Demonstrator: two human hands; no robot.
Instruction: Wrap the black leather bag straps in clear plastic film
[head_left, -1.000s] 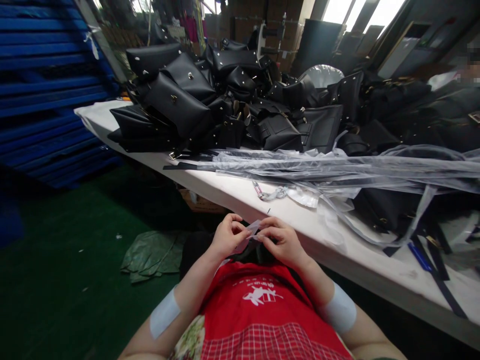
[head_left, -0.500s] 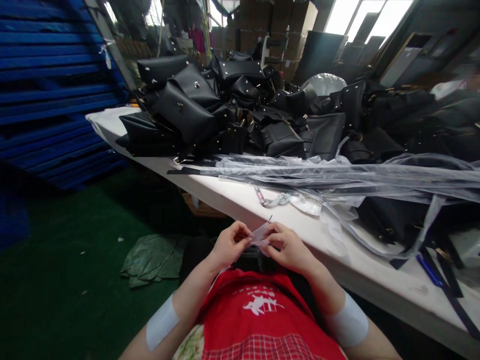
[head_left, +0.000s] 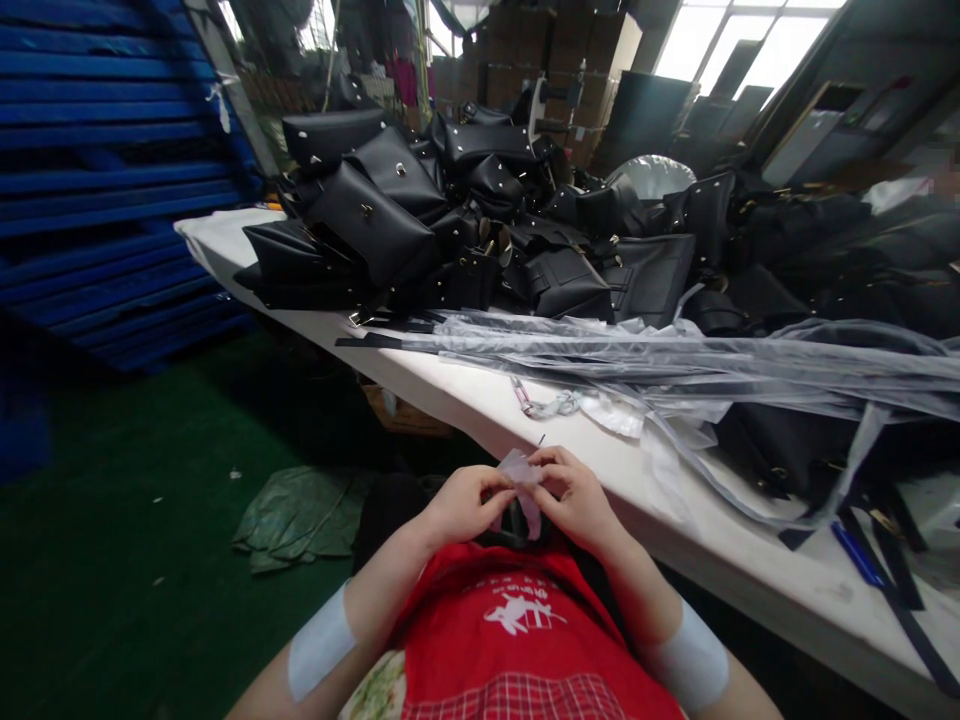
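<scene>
My left hand (head_left: pixel 463 505) and my right hand (head_left: pixel 574 497) meet close to my chest, just below the near edge of the white table (head_left: pixel 480 405). Both pinch a small clear plastic packet (head_left: pixel 519 470) between thumbs and fingertips. What is inside the packet is too small to make out. A dark object (head_left: pixel 516 520) lies in my lap under the hands, mostly hidden.
A heap of black handbags (head_left: pixel 480 220) covers the far part of the table. Long clear plastic sleeves (head_left: pixel 675 350) with black straps lie across it. A small chain piece (head_left: pixel 544 403) sits near the edge. Green floor (head_left: pixel 150 520), crumpled green sheet (head_left: pixel 300 510), blue pallets (head_left: pixel 97 180) left.
The view has shifted slightly. My hands stay together on the packet, which has been turned and now hangs a little lower between my fingers.
</scene>
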